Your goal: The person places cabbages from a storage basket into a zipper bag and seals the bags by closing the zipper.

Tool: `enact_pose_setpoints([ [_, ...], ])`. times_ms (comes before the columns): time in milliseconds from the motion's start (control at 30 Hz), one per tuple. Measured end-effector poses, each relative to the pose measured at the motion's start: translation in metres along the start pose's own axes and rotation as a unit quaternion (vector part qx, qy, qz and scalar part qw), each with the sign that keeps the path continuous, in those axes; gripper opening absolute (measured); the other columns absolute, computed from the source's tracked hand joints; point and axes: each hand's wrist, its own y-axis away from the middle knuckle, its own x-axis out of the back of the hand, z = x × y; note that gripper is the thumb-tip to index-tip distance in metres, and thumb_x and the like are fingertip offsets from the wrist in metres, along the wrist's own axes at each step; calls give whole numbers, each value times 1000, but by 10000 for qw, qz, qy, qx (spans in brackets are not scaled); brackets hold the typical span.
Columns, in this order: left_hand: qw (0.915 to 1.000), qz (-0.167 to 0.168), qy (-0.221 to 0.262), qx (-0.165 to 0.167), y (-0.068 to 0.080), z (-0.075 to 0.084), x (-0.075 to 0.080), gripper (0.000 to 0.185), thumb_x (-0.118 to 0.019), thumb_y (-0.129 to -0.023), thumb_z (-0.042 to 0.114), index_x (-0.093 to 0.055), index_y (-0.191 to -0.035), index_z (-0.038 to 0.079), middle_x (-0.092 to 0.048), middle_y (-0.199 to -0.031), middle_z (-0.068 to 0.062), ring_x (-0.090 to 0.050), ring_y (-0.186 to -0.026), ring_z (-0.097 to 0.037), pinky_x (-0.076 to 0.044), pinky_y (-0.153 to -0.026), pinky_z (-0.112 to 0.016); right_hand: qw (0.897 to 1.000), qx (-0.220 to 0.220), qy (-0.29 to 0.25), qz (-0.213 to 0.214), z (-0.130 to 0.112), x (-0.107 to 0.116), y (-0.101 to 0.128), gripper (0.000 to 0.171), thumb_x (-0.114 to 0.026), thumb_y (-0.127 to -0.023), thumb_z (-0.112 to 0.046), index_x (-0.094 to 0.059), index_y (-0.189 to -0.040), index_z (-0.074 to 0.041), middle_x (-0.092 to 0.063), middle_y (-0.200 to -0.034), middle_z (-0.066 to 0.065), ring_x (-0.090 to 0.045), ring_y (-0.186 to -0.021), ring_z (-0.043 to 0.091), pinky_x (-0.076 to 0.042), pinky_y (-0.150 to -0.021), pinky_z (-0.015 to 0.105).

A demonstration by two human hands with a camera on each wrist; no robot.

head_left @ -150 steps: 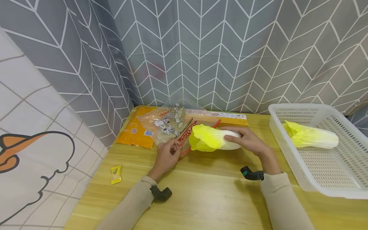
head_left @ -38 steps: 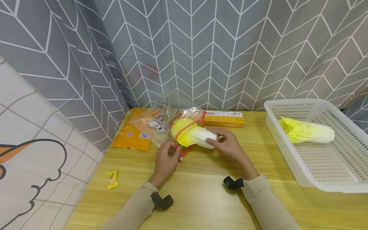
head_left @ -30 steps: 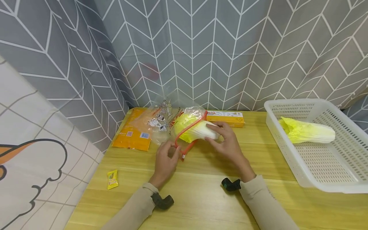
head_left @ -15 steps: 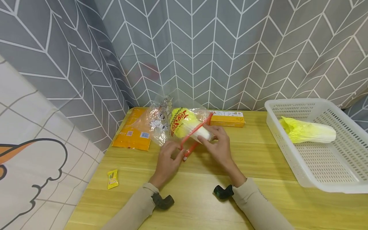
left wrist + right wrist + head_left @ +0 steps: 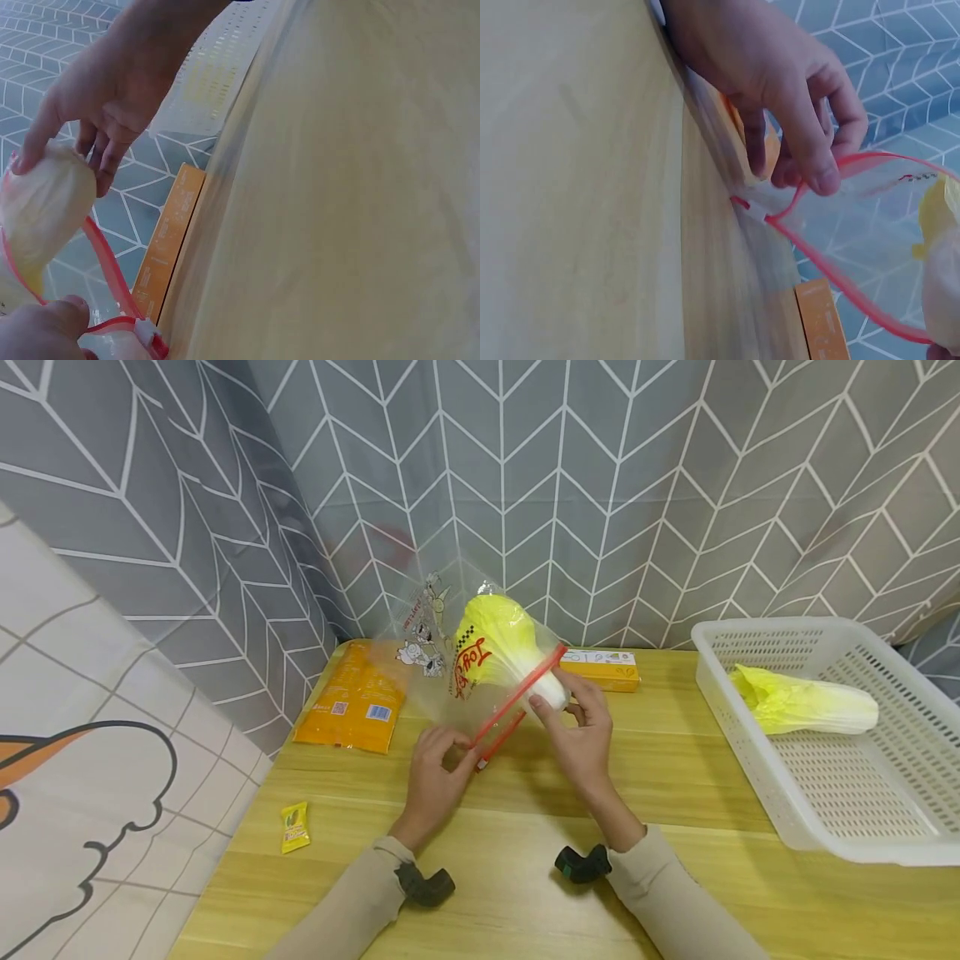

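A yellow toy cabbage [image 5: 495,639] sits leaf-first inside a clear zip bag [image 5: 431,635] with cartoon prints and a red zip strip [image 5: 517,697]. The bag is lifted and tilted up off the wooden table [image 5: 525,810]. My left hand [image 5: 459,758] pinches the lower corner of the red zip strip [image 5: 810,184]; its thumb [image 5: 52,326] shows low in the left wrist view. My right hand [image 5: 558,706] holds the cabbage's white base [image 5: 41,210], which sticks out of the bag's mouth, with fingers above and below it.
A white slatted basket [image 5: 825,777] at the right holds a second cabbage [image 5: 802,710]. An orange packet [image 5: 352,710] and a long orange box [image 5: 603,667] lie at the table's back by the grey curtain. A small yellow sachet [image 5: 295,827] lies front left.
The cabbage has gone from lying outside the bag to mostly inside it. Over the last second both hands raised and tilted the bag upward, the right hand pushing the base in.
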Motion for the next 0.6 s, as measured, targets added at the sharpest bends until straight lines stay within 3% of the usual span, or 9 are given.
enact_pose_setpoints([
  [200, 9972, -279, 96, 693, 1, 2, 2, 12, -80, -88, 14, -68, -87, 14, -66, -85, 0, -56, -81, -15, -45, -73, -27, 9963, -527, 71, -680, 2, -4, 5, 45, -83, -84, -8, -71, -127, -8, -65, -125, 14, -59, -103, 15, -54, -78, 13],
  [333, 9961, -386, 216, 770, 1, 2, 2, 12, -78, -90, 14, -66, -87, 13, -64, -84, -1, -56, -80, -14, -47, -71, -24, 9926, -747, 356, -891, 5, -6, 7, 45, -84, -84, -12, -71, -127, -9, -67, -125, 14, -61, -101, 21, -52, -73, 14],
  [467, 9960, -366, 339, 735, 1, 3, 3, 14, -77, -91, 14, -64, -86, 13, -63, -83, -1, -55, -79, -14, -47, -70, -24, 9919, -206, 925, -840, 8, -8, 5, 46, -86, -81, -13, -72, -124, -7, -66, -122, 16, -60, -105, 23, -51, -76, 20],
  [600, 9960, -304, 407, 729, 1, 4, 3, 17, -76, -92, 15, -62, -84, 13, -60, -80, -2, -54, -77, -14, -46, -68, -24, 9782, 940, 1671, -794, 12, -10, 4, 45, -87, -80, -14, -73, -122, -5, -63, -121, 20, -57, -111, 32, -49, -88, 37],
])
